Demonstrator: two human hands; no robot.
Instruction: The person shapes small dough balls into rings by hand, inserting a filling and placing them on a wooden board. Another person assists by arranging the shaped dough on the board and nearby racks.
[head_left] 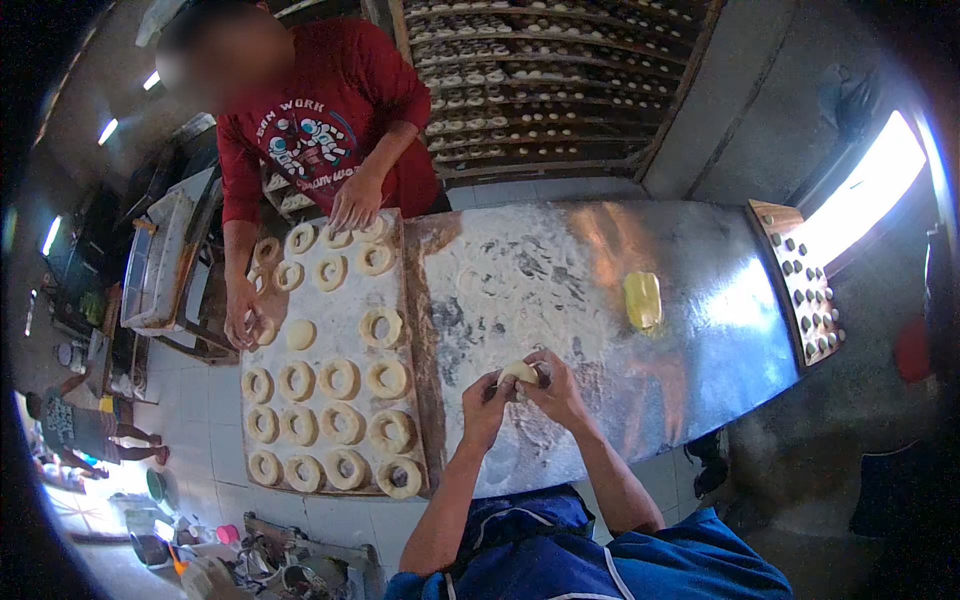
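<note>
Between my two hands, above the floured metal table [690,260], is a pale piece of dough [520,371], curved over at the top. My left hand [484,403] grips its left side, fingers curled in. The right side is pinched by my right hand [556,388], with the thumb and fingers closed on it. My fingers hide the dough's lower part. To the left, a floured wooden board [345,490] bears several dough rings [340,378] in rows and one round dough piece without a hole [300,334].
Across the board, a person in a red sweater [330,120] has both hands over the dough rings. A yellow block or packet [642,301] lies on the table. A board of small round pieces [806,285] rests at the right end. Racks of dough [540,80] stand behind.
</note>
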